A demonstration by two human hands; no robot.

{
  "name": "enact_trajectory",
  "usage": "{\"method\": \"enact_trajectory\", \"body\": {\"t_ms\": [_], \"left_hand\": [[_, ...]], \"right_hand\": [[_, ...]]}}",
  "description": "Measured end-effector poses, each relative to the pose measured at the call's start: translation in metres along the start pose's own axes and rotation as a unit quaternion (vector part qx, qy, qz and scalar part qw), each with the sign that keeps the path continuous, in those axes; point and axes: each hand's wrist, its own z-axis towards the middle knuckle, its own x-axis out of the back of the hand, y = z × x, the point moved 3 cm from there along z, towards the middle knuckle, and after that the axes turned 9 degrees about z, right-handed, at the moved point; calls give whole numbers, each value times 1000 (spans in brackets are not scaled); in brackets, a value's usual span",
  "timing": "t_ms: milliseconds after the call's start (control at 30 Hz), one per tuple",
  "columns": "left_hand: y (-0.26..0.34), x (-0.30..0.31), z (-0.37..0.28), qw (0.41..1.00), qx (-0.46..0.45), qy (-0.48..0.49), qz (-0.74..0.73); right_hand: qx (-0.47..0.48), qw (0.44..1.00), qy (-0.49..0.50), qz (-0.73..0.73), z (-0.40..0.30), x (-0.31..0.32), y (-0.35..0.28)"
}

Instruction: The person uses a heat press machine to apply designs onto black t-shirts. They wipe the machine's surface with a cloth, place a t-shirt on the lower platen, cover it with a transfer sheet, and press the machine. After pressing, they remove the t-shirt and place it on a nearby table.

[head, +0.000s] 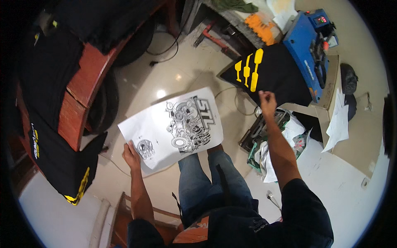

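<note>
My left hand (pixel 131 155) grips the lower left edge of a large white printed sheet (pixel 161 124), which bears a black engine drawing and block letters. The sheet hangs in front of my knees, slightly curved. My right hand (pixel 267 100) is raised at the lower edge of a black cloth (pixel 279 71) with yellow printed shapes; whether its bent fingers pinch the cloth cannot be told. The black cloth lies partly beneath the blue heat press (pixel 305 59) and hangs over the front of its stand.
At left, black garments (pixel 46 77) with yellow print drape over a red-brown wooden table (pixel 76 114). A crate (pixel 254 158) of crumpled paper stands on the floor at right. Cables (pixel 176 52) lie on the tiles, near a red metal frame (pixel 214 37). Loose papers (pixel 336 124) hang beside the press.
</note>
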Motion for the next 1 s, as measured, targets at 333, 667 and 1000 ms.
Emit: {"method": "enact_trajectory", "body": {"t_ms": [333, 667, 1000], "left_hand": [[295, 127, -15, 783, -606, -139, 24], [551, 189, -79, 598, -788, -135, 60], [653, 116, -102, 836, -490, -15, -248]], "right_hand": [[264, 913, -296, 97, -135, 42, -230], [54, 949, -245, 190, -138, 213, -164], [-162, 873, 258, 382, -72, 451, 68]]}}
